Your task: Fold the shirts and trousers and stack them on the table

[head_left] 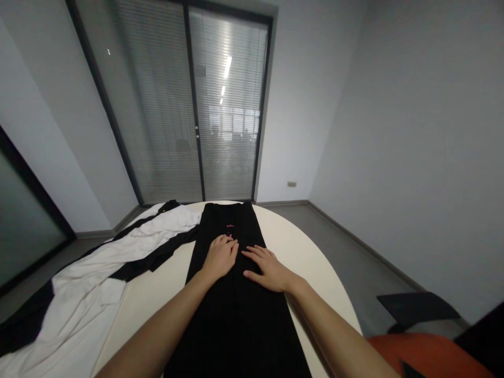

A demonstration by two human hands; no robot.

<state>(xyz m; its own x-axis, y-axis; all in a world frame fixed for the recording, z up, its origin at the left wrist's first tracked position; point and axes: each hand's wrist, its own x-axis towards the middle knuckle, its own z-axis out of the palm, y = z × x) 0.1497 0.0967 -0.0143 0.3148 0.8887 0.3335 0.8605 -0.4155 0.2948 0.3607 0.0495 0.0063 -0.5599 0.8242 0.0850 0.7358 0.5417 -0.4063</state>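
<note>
A black garment (236, 320) with a small pink print lies folded lengthwise into a long strip, running from the near side to the far edge of the table. My left hand (221, 255) rests flat on it beside the pink print, palm down. On its right half lies my right hand (270, 269), fingers stretched toward the left hand and thumb apart. Neither hand grips the cloth. Whether the garment is a shirt or something else, I cannot tell.
White and black clothes (98, 273) lie in a loose heap along the left side of the cream round table (311, 252). An orange-seated chair (425, 352) with a black armrest stands at the lower right. Behind the table are a glass partition with blinds (232, 105) and grey walls.
</note>
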